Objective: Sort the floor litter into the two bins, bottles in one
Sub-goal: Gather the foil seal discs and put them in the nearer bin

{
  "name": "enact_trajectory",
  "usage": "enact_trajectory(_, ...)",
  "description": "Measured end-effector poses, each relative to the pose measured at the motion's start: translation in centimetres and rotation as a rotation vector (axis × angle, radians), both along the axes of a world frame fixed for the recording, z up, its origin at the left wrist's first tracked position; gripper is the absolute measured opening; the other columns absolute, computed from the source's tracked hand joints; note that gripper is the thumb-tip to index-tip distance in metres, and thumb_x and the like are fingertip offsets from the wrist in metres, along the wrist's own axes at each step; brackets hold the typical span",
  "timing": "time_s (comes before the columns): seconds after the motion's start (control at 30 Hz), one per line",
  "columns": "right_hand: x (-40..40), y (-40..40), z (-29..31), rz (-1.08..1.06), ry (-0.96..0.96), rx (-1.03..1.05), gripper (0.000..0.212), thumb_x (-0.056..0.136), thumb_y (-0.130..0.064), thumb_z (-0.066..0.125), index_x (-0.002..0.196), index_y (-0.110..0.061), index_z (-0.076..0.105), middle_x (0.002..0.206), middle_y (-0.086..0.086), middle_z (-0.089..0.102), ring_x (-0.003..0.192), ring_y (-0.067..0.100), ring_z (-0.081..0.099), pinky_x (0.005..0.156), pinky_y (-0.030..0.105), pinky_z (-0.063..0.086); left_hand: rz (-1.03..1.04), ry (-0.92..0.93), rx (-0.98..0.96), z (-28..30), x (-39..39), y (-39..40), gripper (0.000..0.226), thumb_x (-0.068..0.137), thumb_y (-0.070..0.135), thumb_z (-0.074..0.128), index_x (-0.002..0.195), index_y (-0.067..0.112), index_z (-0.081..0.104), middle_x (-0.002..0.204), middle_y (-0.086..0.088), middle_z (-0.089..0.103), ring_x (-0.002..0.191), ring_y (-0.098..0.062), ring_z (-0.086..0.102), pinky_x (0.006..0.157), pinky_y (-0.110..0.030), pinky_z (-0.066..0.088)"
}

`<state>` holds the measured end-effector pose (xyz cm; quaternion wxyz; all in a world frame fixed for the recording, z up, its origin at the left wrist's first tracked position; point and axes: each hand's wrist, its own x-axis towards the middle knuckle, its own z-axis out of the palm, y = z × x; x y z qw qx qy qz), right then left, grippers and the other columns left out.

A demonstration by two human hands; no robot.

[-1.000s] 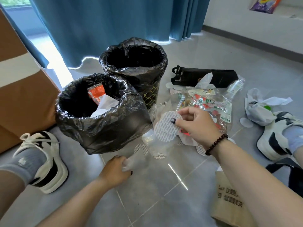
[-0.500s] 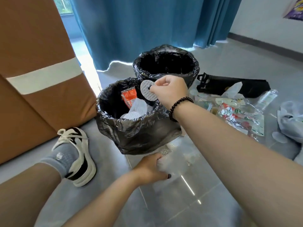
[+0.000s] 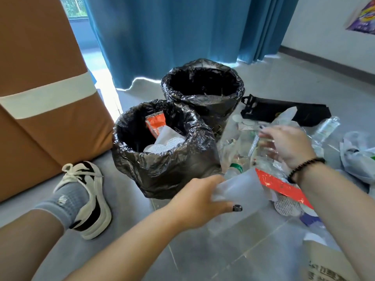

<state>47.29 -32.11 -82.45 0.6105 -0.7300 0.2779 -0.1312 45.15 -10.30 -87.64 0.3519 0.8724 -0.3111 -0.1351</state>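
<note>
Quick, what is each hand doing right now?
Left hand: closed on a cloudy plastic cup.
Right hand: fingers spread open over the clear wrappers, gripping nothing clearly.

A grey tiled floor (image 3: 203, 258) carried everything. Two round bins lined with black plastic bags stood touching, the nearer bin (image 3: 162, 169) beside a large brown cardboard box (image 3: 40, 98). A flat black bag (image 3: 284, 112), a clear plastic bottle (image 3: 326, 128), crumpled transparent wrappers (image 3: 239, 142) and a white perforated disc (image 3: 286, 206) lay right of the farther bin (image 3: 203, 98).
</note>
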Motion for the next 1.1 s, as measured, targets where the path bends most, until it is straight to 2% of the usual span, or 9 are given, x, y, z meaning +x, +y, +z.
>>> enact_trajectory(0.07,-1.6,-1.7,-1.6,-0.042,0.068,0.047,0.013,0.087,-0.013,0.061,0.074,-0.015,0.062,0.079,0.007,0.065,0.065,0.015,0.057,0.058,0.028,0.042,0.024,-0.006,-0.03,2.4,0.2,-0.3,0.038,0.075,0.059,0.07,0.088,0.028,0.053,0.074,0.007,0.057,0.065,-0.01,0.049,0.06,-0.028,0.044)
enact_trajectory(0.27,-4.4,-2.3,-7.1,0.032,0.287,0.13,0.011,0.087,-0.003,0.06,0.079,-0.01,0.061,0.072,0.009,0.061,0.059,0.017,0.054,0.041,0.017,0.041,0.183,-0.259,-0.04,10.0,4.2,1.2,0.04,0.068,0.062,0.071,0.08,0.031,0.048,0.069,0.011,0.05,0.062,-0.008,0.045,0.055,-0.026,0.038)
enact_trajectory(0.37,-4.9,-0.8,-9.0,0.154,0.346,0.083,0.007,0.086,-0.001,0.06,0.086,-0.008,0.064,0.07,0.008,0.06,0.06,0.016,0.054,0.047,0.02,0.04,0.183,-0.376,0.095,12.8,6.2,3.7,0.041,0.076,0.06,0.065,0.098,0.028,0.054,0.082,0.013,0.058,0.068,-0.009,0.054,0.06,-0.023,0.046)
enact_trajectory(0.47,-4.9,0.8,-9.9,0.255,0.312,-0.041,0.012,0.082,-0.002,0.062,0.079,-0.013,0.065,0.069,0.002,0.063,0.062,0.015,0.057,0.056,0.023,0.042,0.227,-0.571,0.091,13.6,7.7,6.4,0.028,0.079,0.046,0.07,0.096,0.027,0.058,0.079,0.017,0.055,0.066,-0.004,0.053,0.059,-0.019,0.041)
enact_trajectory(0.57,-4.7,2.1,-10.6,0.286,0.297,-0.156,0.013,0.077,-0.005,0.066,0.076,-0.017,0.068,0.069,-0.005,0.066,0.067,0.014,0.06,0.061,0.022,0.044,0.219,-0.696,0.213,12.5,9.5,7.6,0.021,0.081,0.034,0.07,0.094,0.018,0.064,0.077,0.011,0.056,0.067,-0.013,0.051,0.062,-0.025,0.038)
enact_trajectory(0.8,-4.3,3.0,-12.3,0.253,0.288,-0.3,0.012,0.08,-0.01,0.066,0.088,-0.017,0.061,0.082,-0.004,0.064,0.079,0.016,0.062,0.067,0.022,0.045,0.215,-0.523,0.449,9.4,11.5,6.8,0.016,0.084,0.036,0.061,0.098,0.029,0.06,0.082,0.018,0.057,0.081,-0.012,0.057,0.068,-0.03,0.046)
enact_trajectory(0.87,-3.9,3.0,-12.7,0.118,0.286,-0.17,0.021,0.081,-0.015,0.067,0.098,-0.015,0.055,0.082,0.0,0.063,0.079,0.022,0.065,0.069,0.03,0.049,0.237,-0.459,0.36,9.6,11.2,6.5,0.019,0.082,0.033,0.064,0.1,0.028,0.061,0.084,0.016,0.061,0.082,-0.01,0.061,0.074,-0.031,0.051)
enact_trajectory(1.0,-1.6,4.0,-13.7,-0.147,0.273,0.037,0.048,0.069,-0.038,0.073,0.104,-0.018,0.046,0.089,0.001,0.064,0.078,0.028,0.068,0.066,0.04,0.057,0.24,-0.406,0.2,10.0,8.9,6.0,0.015,0.08,0.022,0.065,0.092,0.03,0.063,0.083,0.016,0.063,0.078,0.0,0.061,0.072,-0.016,0.048)
enact_trajectory(1.1,0.5,5.3,-14.3,-0.208,0.315,0.216,0.065,0.06,-0.044,0.075,0.108,-0.012,0.044,0.097,0.01,0.059,0.078,0.034,0.067,0.047,0.034,0.056,0.163,-0.445,0.186,9.8,7.1,5.8,0.014,0.079,0.021,0.067,0.09,0.029,0.065,0.08,0.018,0.064,0.078,0.003,0.062,0.073,-0.01,0.046)
